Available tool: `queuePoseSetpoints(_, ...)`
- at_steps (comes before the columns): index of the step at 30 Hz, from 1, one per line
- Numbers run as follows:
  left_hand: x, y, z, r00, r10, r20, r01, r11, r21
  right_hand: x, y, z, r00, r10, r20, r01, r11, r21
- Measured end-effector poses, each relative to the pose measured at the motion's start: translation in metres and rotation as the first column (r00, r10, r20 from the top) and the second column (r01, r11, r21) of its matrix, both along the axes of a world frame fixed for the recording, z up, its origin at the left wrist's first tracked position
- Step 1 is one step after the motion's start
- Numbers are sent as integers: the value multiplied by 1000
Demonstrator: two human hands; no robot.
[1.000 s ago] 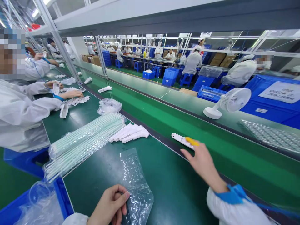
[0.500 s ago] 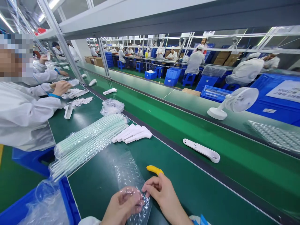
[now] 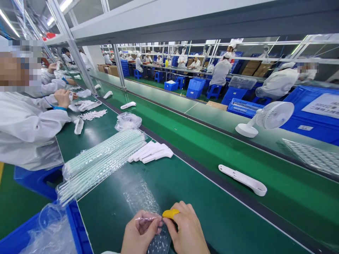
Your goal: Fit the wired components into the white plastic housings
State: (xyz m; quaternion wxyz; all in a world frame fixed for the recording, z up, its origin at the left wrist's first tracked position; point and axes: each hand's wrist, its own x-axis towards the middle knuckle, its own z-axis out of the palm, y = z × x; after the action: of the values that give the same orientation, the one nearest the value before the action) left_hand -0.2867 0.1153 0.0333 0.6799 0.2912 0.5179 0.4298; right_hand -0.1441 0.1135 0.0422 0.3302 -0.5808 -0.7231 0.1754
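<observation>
My left hand [image 3: 140, 231] pinches the clear sheet [image 3: 144, 198] on the green table [image 3: 227, 233]. My right hand [image 3: 188, 225] curls beside it; I can't tell if it grips. Pulling too hard could rip the thin plastic.

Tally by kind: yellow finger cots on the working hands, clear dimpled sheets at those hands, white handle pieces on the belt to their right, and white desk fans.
Yellow finger cot: 1
Clear dimpled sheet: 1
White handle piece: 1
White desk fan: 1
Total: 4
</observation>
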Motion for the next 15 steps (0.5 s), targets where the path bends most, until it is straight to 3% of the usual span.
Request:
queuePoseSetpoints(5, 2, 3, -1, 1000, -2, 0, 2, 1000, 14, -2, 4, 0, 997, -34, 65, 28, 996, 87)
queuePoseSetpoints(8, 3, 7, 3, 1000, 19, -3, -19, 1000, -20, 1, 11, 4, 998, -58, -21, 55, 991, -122)
queuePoseSetpoints(10, 3, 11, 6, 999, 39, -2, -39, 998, -41, 8, 23, 11, 991, -52, -121, 16, 958, -286)
queuePoseSetpoints(11, 3, 13, 8, 999, 51, 0, -51, 997, -50, 12, 31, 16, 988, -39, -152, -10, 952, -307)
queuePoseSetpoints(15, -1, 18, 10, 996, 85, 32, -80, 987, -138, 26, 79, 26, 996, 7, -87, -19, 992, -128)
